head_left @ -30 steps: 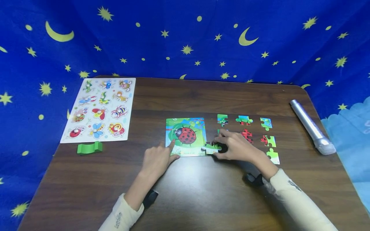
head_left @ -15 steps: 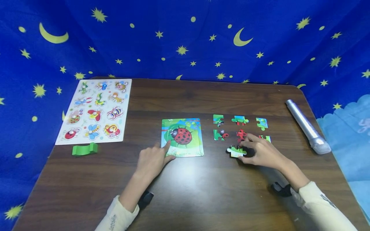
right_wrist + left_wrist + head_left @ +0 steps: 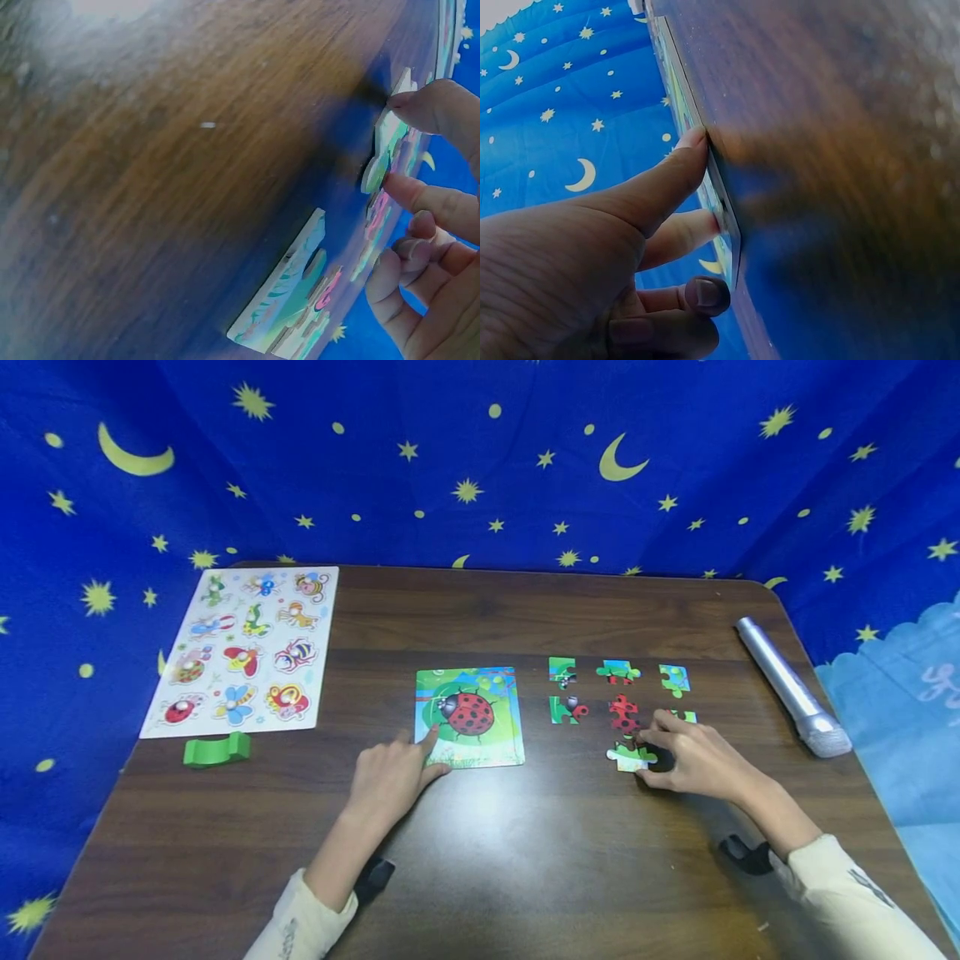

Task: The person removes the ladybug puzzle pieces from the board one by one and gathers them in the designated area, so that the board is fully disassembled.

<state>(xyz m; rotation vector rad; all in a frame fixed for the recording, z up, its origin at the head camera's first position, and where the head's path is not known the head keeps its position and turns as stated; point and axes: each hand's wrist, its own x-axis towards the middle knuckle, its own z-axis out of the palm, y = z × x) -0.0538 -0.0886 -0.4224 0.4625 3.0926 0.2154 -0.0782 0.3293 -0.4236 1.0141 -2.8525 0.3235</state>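
Observation:
A square ladybug picture board (image 3: 501, 745) lies flat on the table. My left hand (image 3: 386, 781) rests at its lower left corner, with the straight index finger on the picture and the thumb along the near edge; the left wrist view shows both touching the board (image 3: 676, 86). My right hand (image 3: 697, 756) pinches a green and white jigsaw piece (image 3: 628, 758) between thumb and index finger, low over the table. That piece (image 3: 388, 135) sits just below a red ladybug piece (image 3: 624, 714). My right hand hides parts of the pieces at right.
Several other jigsaw pieces, among them a top-left one (image 3: 561, 670) and a blue-green one (image 3: 674, 677), lie in spaced rows. A silver microphone (image 3: 791, 685) lies at right. A white insect peg board (image 3: 258, 652) and a green block (image 3: 217, 750) are at left.
My right hand has carried the pinched jigsaw piece rightward from the ladybug board's lower right corner to beneath the red piece. The left hand stays at the board; the head view has shifted slightly.

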